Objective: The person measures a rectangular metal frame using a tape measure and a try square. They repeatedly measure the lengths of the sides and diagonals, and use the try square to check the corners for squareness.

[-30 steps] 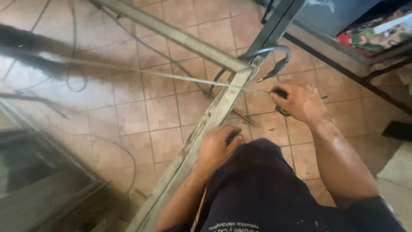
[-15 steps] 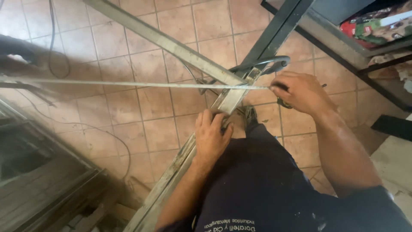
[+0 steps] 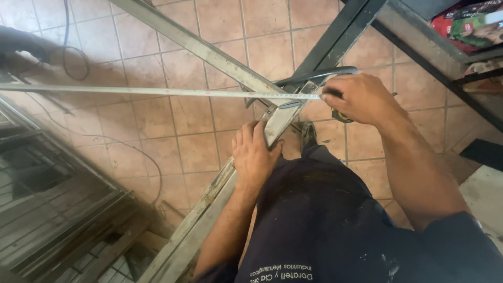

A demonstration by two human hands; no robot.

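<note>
My right hand (image 3: 359, 97) grips a tape measure case with a yellow-black body just showing under the fingers. Its long pale tape blade (image 3: 157, 91) stretches left across the floor, out of view at the left edge. My left hand (image 3: 254, 154) rests flat on a grey angle-iron bar (image 3: 209, 194), gripping its edge where it meets a second steel bar (image 3: 199, 47) that runs up to the left. A clamp (image 3: 314, 76) sits at the joint next to my right hand. My dark-trousered knee is just below.
Terracotta floor tiles (image 3: 152, 120) lie beneath. A dark steel beam (image 3: 340, 36) goes to the upper right. A metal grille (image 3: 47, 209) lies at lower left, cables (image 3: 73, 57) at upper left, a shelf with red-green bags (image 3: 466, 23) at upper right.
My left hand slid up the bar toward the joint and now grips its edge. The tape blade has levelled out and my right hand holds it steadier at the joint.
</note>
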